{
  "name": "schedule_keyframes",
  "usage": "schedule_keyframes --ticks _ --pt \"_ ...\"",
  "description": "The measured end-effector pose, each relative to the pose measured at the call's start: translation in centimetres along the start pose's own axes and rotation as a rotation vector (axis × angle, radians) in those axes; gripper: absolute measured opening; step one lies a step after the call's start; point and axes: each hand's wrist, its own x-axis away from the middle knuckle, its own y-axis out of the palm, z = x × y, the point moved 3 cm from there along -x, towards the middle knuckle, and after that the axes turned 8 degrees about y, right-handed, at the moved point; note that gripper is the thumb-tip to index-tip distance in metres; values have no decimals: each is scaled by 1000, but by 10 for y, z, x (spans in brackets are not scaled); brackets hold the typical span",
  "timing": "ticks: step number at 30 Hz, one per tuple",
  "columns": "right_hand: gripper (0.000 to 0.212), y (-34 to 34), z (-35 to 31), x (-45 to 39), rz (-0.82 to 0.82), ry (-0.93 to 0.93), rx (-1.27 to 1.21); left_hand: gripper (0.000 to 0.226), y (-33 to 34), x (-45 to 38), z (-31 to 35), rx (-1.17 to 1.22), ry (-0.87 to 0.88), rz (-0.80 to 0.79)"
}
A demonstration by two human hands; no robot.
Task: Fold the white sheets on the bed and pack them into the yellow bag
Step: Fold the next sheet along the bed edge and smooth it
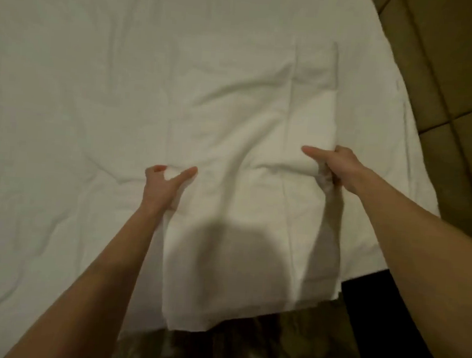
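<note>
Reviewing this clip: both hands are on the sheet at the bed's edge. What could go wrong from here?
1. The sheet hangs past the bed edge near the person; if a grip loosens, it may slide to the floor.
2. The left hand and right hand hold it at uneven heights, so the fold may come out skewed.
3. White sheet on white bed: the cover underneath may get gathered too.

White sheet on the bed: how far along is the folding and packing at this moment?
Partly folded: the white sheet lies as a narrowed, layered panel, its near end hanging over the bed edge. In hand: the left hand and right hand each grip a side of it, mid-fold. Left: finishing the folds and packing; no yellow bag is in view.
</note>
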Motion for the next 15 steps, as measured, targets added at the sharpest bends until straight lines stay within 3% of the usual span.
schedule_keyframes --ticks 2,5,8,10,12,15 --pt "30 1 4 5 -113 5 83 90 4 -6 3 64 -38 -9" --pt "57 12 10 12 -134 -4 90 45 9 -4 15 92 24 -119" --pt "49 21 8 22 -156 -8 -103 25 -11 -5 31 245 105 -211" --pt "44 27 16 32 -183 34 -170 25 -31 -16 30 274 145 -172" --pt "53 34 40 38 -123 108 -141 34 -45 -24 15 237 103 -165" --pt "36 46 73 57 -224 211 -206 55 -42 -12 -25 163 -67 -315"
